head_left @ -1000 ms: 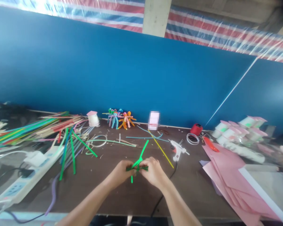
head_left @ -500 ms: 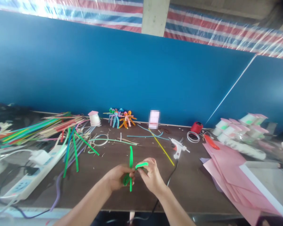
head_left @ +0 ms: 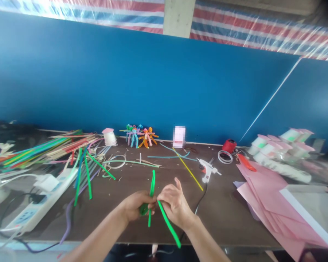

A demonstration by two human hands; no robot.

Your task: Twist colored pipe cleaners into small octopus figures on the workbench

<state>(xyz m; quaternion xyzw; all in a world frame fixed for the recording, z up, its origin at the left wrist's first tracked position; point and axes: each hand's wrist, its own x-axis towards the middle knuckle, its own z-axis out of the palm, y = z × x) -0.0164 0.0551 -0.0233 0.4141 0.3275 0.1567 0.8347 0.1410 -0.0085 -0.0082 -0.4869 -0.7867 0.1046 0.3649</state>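
Both my hands meet over the brown table (head_left: 120,225), near its front edge. My left hand (head_left: 135,205) is closed around a bundle of bright green pipe cleaners (head_left: 152,189), one end of which stands up between the hands. My right hand (head_left: 173,203) pinches a strand of the same green pipe cleaner that trails down and to the right past my wrist; its other fingers are raised.
Loose coloured pipe cleaners and sticks (head_left: 43,147) lie at the left, beside a white power strip (head_left: 35,211). Finished pipe-cleaner figures (head_left: 139,136) stand by the blue wall. A white glue gun (head_left: 207,169), pink paper sheets (head_left: 265,198) and pink-lidded cups (head_left: 278,147) are at the right.
The green strand in my right hand, which pointed up and right, has swung round the bundle and now hangs down to the right. One end stands upright between the hands.
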